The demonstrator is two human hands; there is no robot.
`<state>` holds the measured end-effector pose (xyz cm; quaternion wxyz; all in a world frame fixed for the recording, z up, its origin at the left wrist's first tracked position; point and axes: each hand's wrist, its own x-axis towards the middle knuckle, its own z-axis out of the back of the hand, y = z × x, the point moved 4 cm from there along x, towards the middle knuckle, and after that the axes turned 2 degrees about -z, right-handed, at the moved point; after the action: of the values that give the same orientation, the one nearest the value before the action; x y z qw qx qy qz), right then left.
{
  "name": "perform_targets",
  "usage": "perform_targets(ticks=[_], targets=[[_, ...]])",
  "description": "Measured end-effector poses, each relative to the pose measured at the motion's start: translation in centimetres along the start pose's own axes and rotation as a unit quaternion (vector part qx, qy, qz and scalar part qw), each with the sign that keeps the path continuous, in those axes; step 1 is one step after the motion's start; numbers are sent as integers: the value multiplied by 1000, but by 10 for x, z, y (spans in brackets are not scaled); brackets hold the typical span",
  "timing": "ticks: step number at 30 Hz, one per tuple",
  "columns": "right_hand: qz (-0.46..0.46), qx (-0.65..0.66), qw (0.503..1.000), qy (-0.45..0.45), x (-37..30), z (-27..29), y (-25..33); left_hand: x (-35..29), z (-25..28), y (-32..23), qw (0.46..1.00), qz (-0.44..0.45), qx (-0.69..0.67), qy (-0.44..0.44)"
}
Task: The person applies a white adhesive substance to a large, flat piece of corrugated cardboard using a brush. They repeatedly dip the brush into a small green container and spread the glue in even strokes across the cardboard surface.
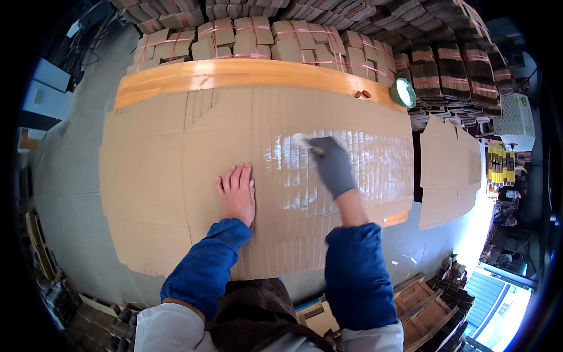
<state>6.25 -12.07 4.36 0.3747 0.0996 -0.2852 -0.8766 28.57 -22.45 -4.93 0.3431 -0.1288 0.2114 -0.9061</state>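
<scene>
A large flattened sheet of brown cardboard (146, 170) lies across the table before me. My bare left hand (238, 190) rests flat on its middle, fingers stretched out and holding nothing. In a dark grey glove, my right hand (331, 164) is closed round a small pale brush-like tool (301, 140), whose shape is blurred. The tool is at the upper left end of a patch of wet, whitish streaks (369, 158). These shiny streaks cover much of the cardboard's right half and look like glue.
The wooden tabletop (252, 73) shows along the far edge. On it are a green bowl (403, 92) with white residue and two small brown objects (362, 94). Tied cardboard bundles (305, 44) stack up behind. Another cardboard sheet (448, 170) sits to the right.
</scene>
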Motion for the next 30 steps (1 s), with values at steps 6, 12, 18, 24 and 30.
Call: perform_targets(ticks=[6, 12, 18, 24, 30], targets=[[-12, -44, 996, 82, 24, 8, 20, 2, -1, 3, 1000, 0, 0, -6], [-12, -32, 997, 67, 38, 16, 12, 1, -1, 7, 1000, 9, -1, 0], [-42, -55, 995, 67, 49, 25, -9, 2, -2, 6, 1000, 2, 3, 1], [-34, -104, 993, 34, 37, 25, -25, -1, 1, 5, 1000, 1, 4, 2], [-113, 48, 990, -73, -6, 60, -20, 1, 4, 6, 999, 6, -41, -6]])
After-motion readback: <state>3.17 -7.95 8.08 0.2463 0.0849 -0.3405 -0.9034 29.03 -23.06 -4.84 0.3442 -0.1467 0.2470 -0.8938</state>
